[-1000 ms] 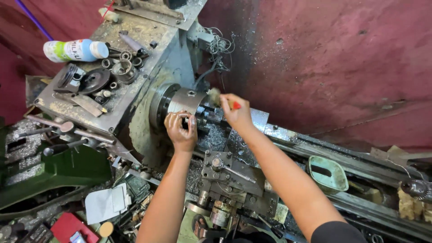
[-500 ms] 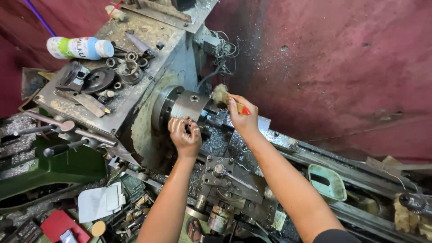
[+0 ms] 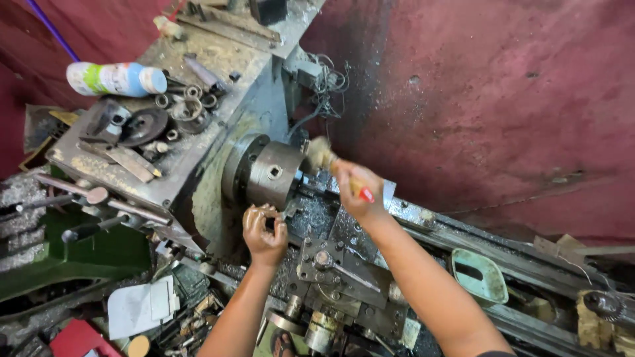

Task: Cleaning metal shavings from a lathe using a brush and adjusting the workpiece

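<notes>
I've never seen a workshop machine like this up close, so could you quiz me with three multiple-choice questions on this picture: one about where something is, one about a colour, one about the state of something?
1. Where does the plastic bottle lie?
A. On top of the machine's grey housing
B. In the light green tray
C. In the left hand

2. What colour is the wall behind the machine?
A. White
B. Dark red
C. Blue

3. What is the right hand doing?
A. Hanging open and empty
B. Gripping a brush
C. Resting flat on the tray

Answers:
1 A, the bottle lies on its side among rings and metal parts on the housing.
2 B, the wall is dark red and speckled.
3 B, its fingers close around a brush whose bristles sit beside the round metal chuck.
</notes>
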